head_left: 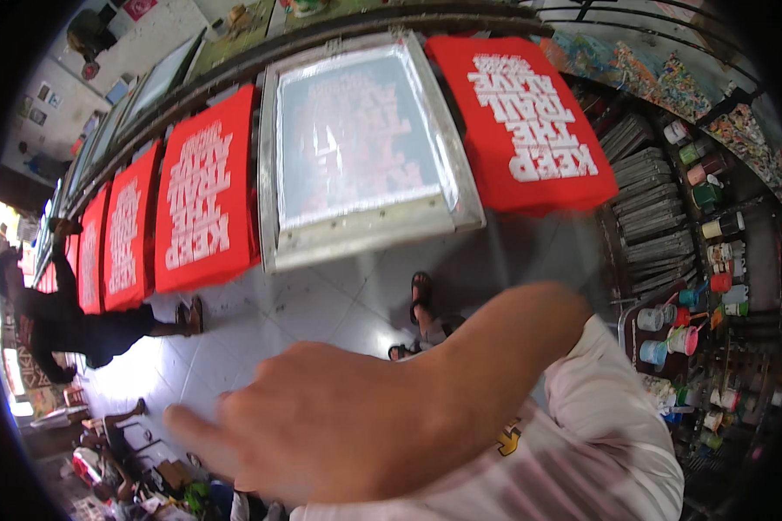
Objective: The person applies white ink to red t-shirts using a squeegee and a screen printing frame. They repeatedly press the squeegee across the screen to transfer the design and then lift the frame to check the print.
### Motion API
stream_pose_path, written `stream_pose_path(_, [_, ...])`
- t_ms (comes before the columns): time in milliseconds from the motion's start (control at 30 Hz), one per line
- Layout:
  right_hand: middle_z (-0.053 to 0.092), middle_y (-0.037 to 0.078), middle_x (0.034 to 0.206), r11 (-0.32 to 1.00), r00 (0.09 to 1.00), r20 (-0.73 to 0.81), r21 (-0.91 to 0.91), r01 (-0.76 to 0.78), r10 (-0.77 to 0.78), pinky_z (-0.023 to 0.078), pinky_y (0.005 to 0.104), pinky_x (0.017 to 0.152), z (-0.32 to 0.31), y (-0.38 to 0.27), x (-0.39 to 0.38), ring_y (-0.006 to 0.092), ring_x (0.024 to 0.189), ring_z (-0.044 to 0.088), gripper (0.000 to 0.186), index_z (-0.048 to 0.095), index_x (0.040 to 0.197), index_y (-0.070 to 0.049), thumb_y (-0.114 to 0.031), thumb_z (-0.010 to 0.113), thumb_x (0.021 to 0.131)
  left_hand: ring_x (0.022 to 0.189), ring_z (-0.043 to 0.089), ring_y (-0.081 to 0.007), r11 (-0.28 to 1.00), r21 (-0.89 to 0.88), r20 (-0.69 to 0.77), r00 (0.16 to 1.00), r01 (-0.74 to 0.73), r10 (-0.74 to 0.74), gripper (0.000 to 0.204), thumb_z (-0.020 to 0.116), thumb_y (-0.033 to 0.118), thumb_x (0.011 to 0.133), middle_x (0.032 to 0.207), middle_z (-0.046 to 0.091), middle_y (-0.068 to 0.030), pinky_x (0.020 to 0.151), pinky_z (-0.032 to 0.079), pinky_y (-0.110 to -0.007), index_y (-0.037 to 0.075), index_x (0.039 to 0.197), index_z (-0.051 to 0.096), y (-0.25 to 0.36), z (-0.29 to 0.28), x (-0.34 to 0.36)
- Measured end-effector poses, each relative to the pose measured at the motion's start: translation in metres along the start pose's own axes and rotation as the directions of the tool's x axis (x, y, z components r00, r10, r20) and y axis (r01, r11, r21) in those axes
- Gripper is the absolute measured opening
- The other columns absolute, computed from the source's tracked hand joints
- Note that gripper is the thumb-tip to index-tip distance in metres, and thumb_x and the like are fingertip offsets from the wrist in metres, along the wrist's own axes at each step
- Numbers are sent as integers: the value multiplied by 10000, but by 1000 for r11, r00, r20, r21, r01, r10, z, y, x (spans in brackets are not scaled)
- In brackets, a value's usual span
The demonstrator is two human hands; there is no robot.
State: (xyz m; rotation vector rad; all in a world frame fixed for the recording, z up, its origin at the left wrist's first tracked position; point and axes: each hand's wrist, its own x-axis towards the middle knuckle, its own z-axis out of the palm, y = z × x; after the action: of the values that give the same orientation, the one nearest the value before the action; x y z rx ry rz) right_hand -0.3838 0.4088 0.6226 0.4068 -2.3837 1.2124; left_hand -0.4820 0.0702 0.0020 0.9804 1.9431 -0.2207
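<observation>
My right hand (321,421) is large and blurred, close in front of my body, with the forearm (495,356) bent across from the right. One finger points out to the left; the others are hidden or smeared. No object shows in this hand, and it looks apart from everything around it. Beyond it, a screen-printing frame (369,234) lies on the long printing table, a pale print faintly visible through its mesh (347,130). A red printed shirt (530,122) lies to the frame's right, another red shirt (204,191) to its left. My left hand is out of view.
More red shirts (130,230) hang along the table at the left. A person in dark clothes (87,321) stands beside them. Stacked frames (656,208) and shelves with paint pots (708,195) line the right side. A tray with cups (656,352) stands nearer.
</observation>
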Motion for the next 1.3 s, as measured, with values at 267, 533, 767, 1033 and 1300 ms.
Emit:
stream_pose_path(267, [697,116,847,848,948,237,-438,299,-211,547,446,741,4,-66,-15,329,799,693,402,657,1206,-23,-279,683,898,1064,708,-339,903,-334,128,962,270,-240,628,380,543,1056,1169,729,-232,918,570,-446,42,1176,739,-26,91,-53])
stream_pose_path(533, [712,107,966,915,959,108,-289,282,-261,558,432,806,5,-54,-69,310,895,694,383,721,1146,-65,-351,720,890,1074,706,-281,456,-748,310,861,482,-403,594,380,504,1071,1198,732,-207,909,585,-439,50,1251,718,-51,105,-60])
stream_pose_path(767, [734,251,960,134,117,74,-294,-946,990,558,499,829,157,192,-301,438,947,707,696,763,955,25,-617,497,996,1035,712,-261,869,-475,220,938,-136,267,496,467,408,1062,1169,746,-165,880,589,-404,20,1250,712,-12,36,-62])
stream_pose_path(1033, [719,221,1162,-374,-353,249,42,-926,902,548,472,891,205,213,-492,393,1004,707,695,777,1037,-29,-663,502,972,986,726,-233,687,-726,170,967,-5,188,350,584,258,1026,1104,765,-119,854,583,-362,-6,1205,728,31,-101,-59])
stream_pose_path(1300, [635,74,1056,589,662,-444,-310,-746,604,512,419,852,20,182,-229,285,1022,625,455,707,1061,-102,-399,863,754,876,758,-232,234,-949,-313,726,-212,-612,705,398,554,1085,981,780,-176,657,552,-294,-61,1033,738,-28,-222,-49])
